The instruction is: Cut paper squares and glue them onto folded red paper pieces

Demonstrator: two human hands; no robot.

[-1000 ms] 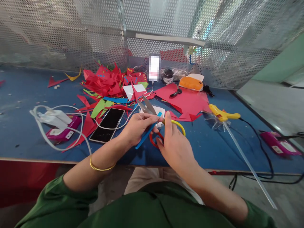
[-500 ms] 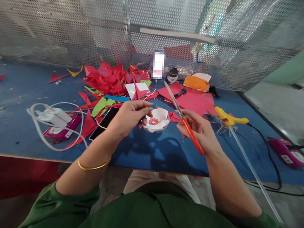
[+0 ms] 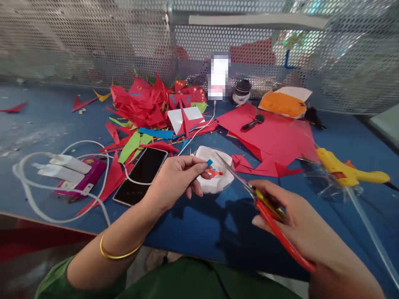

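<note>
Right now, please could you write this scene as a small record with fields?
Left hand: grips small blue paper piece
Right hand: holds metal scissors with red and yellow handles
Near both: white-lined round container, small orange-red bits inside
Left side: black-screened phone, white cable across it
Right side: yellow glue gun
Back: heap of red paper scraps

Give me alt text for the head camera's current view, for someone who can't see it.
Left hand pinches a small blue piece; right hand holds scissors. A white bowl of colorful bits sits beyond, with red paper and a yellow glue gun around.
</note>
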